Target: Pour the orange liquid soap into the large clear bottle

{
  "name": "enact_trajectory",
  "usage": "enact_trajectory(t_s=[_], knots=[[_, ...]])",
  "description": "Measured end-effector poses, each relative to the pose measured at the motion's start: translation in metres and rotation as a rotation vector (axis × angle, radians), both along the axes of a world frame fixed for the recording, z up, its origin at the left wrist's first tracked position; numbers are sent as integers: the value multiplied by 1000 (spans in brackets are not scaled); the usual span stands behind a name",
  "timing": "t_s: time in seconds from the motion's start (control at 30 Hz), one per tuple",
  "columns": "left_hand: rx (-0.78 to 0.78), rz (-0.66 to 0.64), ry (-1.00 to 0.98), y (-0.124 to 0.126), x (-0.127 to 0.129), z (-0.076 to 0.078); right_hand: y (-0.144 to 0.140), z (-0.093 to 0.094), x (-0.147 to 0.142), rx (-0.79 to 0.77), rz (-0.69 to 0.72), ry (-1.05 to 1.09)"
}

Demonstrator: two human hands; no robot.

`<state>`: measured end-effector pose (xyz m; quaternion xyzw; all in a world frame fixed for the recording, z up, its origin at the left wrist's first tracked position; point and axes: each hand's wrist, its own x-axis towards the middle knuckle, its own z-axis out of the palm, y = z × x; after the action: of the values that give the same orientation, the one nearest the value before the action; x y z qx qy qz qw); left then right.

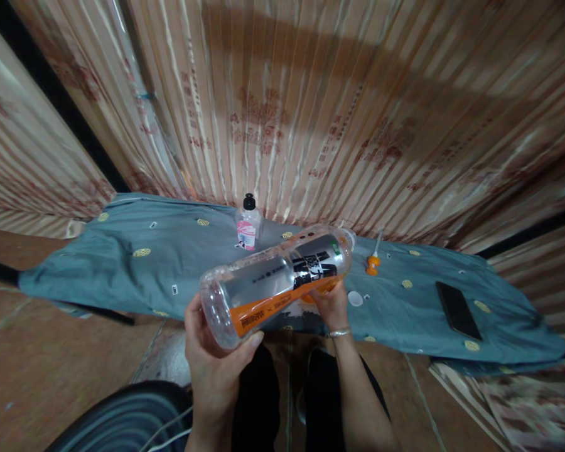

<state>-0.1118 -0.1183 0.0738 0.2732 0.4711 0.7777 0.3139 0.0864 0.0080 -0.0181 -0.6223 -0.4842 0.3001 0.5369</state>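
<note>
A large clear plastic drink bottle (273,282) with a silver, black and orange label lies tilted across both my hands, above the cloth. Its base points left and its neck right, a little higher. My left hand (219,364) is wrapped round the base end, thumb on the near side. Under the neck half, my right hand (332,304) grips the bottle from below; some of its fingers are hidden behind it. A bracelet circles the right wrist. Close to the right hand, a white round disc, like a bottle cap (355,299), lies flat on the cloth.
A blue-green cloth (98,263) covers the low bench. On it are a small clear bottle (248,226) with a black top, an orange object (372,263) with a thin pale stem, and a black phone (457,310). Patterned curtains hang behind. A dark ribbed round object (127,417) stands lower left.
</note>
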Motion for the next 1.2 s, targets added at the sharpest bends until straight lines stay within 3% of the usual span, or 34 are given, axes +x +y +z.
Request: enact_trajectory(t_s=[0.53,0.9,1.2], knots=[[51,-27,1,0,1,2,1,-7,3,6,7,-19],[-16,-2,9,0,0,2,1,2,0,50,41,-8],[37,-16,-5,1,-1,0,1,4,-3,61,38,50]])
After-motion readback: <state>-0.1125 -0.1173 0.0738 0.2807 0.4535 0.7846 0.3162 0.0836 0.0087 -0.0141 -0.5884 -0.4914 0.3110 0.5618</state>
